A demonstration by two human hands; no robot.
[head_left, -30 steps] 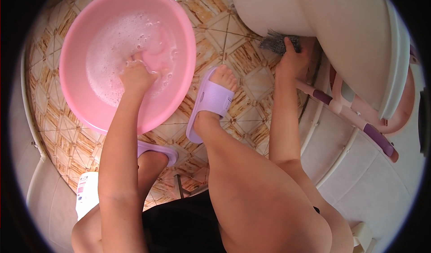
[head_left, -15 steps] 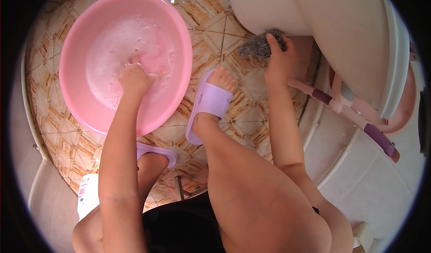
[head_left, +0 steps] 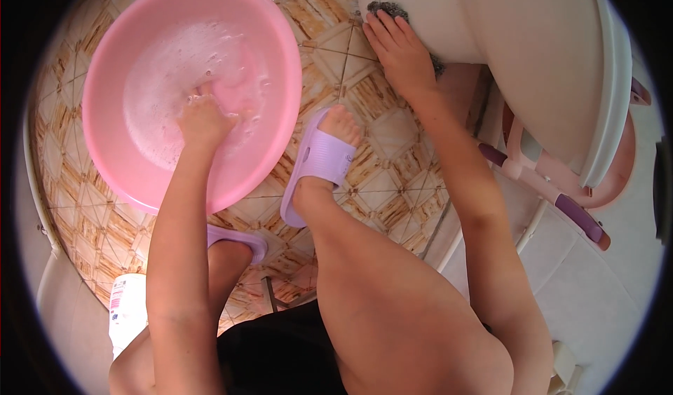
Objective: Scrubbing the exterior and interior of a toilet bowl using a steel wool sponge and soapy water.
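Observation:
My left hand (head_left: 203,118) is dipped in the soapy water of a large pink basin (head_left: 107,150) on the floor. Its thumb and fingers are spread, with the fingertips partly hidden under suds; nothing shows in them. With fingers stretched out, my right hand (head_left: 401,55) presses a grey, rough-looking scouring cloth (head_left: 390,7) against the lower side of the white toilet base (head_left: 438,20). The cloth sticks out beyond the fingertips and below the palm, while its middle is hidden by the hand.
My foot in a purple slipper (head_left: 321,160) stands between basin and toilet. A pink plastic item with purple grips (head_left: 583,221) lies beside the toilet at the right wall. At lower left is a white container (head_left: 127,311). Patterned tiles (head_left: 382,216) cover the floor.
My right hand has moved up and left with the grey cloth, from beside the toilet base onto its side. My left hand stays in the basin, almost unmoved.

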